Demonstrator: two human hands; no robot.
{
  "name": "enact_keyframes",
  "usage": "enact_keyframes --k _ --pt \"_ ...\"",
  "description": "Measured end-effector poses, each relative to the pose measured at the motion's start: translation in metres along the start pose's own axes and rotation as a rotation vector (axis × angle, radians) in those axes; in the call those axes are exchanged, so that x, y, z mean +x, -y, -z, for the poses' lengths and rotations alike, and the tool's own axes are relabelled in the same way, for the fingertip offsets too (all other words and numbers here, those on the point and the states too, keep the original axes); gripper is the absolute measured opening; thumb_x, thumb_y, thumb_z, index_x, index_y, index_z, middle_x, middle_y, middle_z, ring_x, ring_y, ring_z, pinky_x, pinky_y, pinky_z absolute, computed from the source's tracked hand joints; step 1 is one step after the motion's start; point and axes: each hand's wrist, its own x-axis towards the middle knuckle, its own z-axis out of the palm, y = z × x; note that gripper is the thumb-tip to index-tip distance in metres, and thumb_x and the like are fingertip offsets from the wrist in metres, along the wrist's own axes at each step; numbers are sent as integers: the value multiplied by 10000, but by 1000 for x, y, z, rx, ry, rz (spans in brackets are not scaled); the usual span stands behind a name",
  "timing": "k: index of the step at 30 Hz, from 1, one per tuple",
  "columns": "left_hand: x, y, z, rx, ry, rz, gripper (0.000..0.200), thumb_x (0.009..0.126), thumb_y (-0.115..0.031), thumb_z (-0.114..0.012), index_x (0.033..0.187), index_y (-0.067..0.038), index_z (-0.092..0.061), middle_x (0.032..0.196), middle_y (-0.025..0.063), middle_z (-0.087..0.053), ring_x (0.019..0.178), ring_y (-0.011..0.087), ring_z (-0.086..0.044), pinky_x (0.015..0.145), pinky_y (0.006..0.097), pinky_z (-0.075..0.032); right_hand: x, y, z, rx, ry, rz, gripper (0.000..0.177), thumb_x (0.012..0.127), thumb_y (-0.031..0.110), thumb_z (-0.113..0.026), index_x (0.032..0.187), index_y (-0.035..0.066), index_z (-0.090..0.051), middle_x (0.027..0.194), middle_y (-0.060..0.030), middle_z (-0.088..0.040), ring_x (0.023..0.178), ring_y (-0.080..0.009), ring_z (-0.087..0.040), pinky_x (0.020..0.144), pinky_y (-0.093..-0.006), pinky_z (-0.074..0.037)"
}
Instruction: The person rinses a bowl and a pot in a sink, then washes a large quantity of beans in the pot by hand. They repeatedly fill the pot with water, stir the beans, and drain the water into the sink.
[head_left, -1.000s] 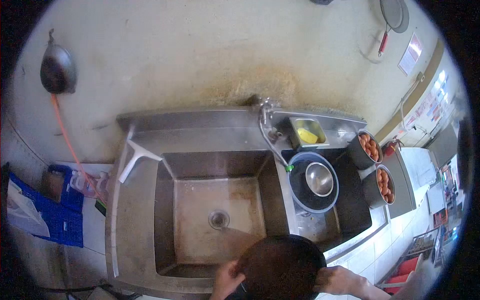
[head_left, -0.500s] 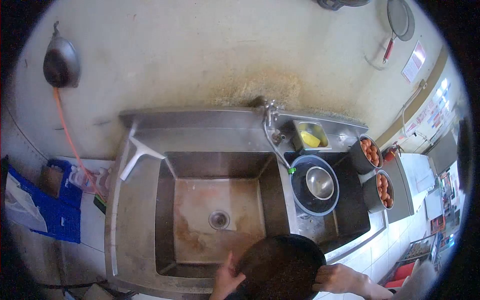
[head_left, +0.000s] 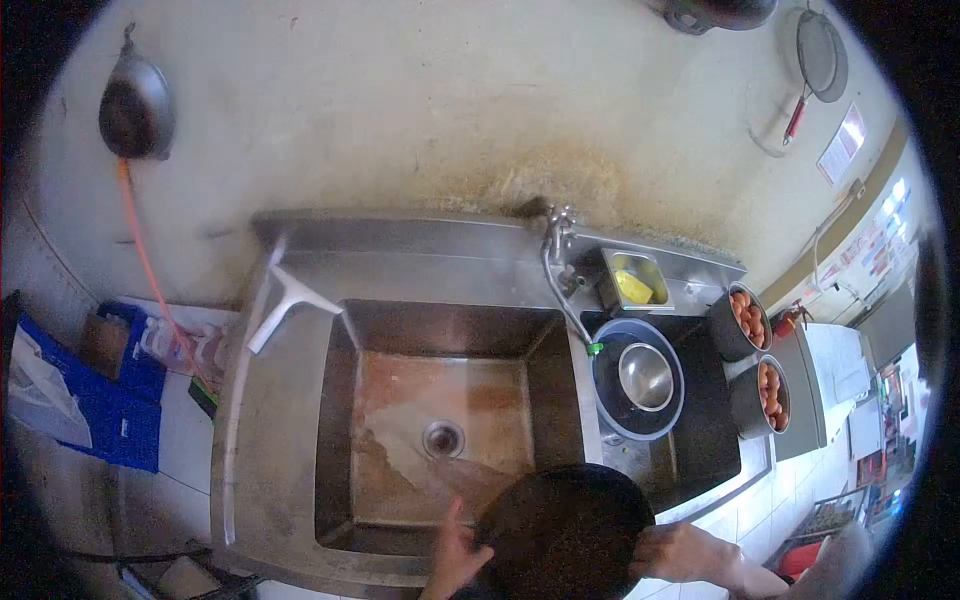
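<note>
A large dark round pan is held at the front edge of the sink, its dark face towards me; its exact kind is hard to tell. My left hand grips its left side, thumb against the pan and fingers pointing up. On the right, my right hand is closed around the rim. Beyond the pan lies the steel sink basin, with a film of water on its stained floor around the drain.
A white squeegee lies left of the basin. The right basin holds a blue-grey tub with a steel bowl. Behind are a faucet and a steel container with a yellow sponge. Two egg-filled pots stand at right.
Water has spread over more of the left basin's floor. My view has shifted slightly, while both hands keep their hold on the pan in nearly the same place.
</note>
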Motion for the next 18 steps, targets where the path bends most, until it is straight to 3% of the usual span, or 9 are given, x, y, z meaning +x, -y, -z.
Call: enact_keyframes --k 5,10,18 --pt "8 16 3 73 -8 -52 947 593 -29 -702 1379 -103 -179 811 86 -551 745 174 -535 684 313 -466 8 4 12 -130 172 -51 98 713 127 -544 797 106 -589 674 -24 -534 698 -183 -578 567 -287 -499" --pt "12 28 5 77 -33 -84 933 595 -23 -692 1374 -96 -184 775 64 -545 687 170 -536 648 305 -472 2 -7 -3 -57 108 -28 95 717 121 -541 798 114 -590 672 -26 -539 701 -187 -583 581 -283 -504" --pt "4 4 4 82 -8 -92 893 601 -18 -688 1350 -80 -205 907 79 -501 702 145 -506 631 296 -461 8 -7 1 -148 119 21 107 732 118 -533 806 116 -611 684 -32 -570 731 -193 -596 619 -279 -509"
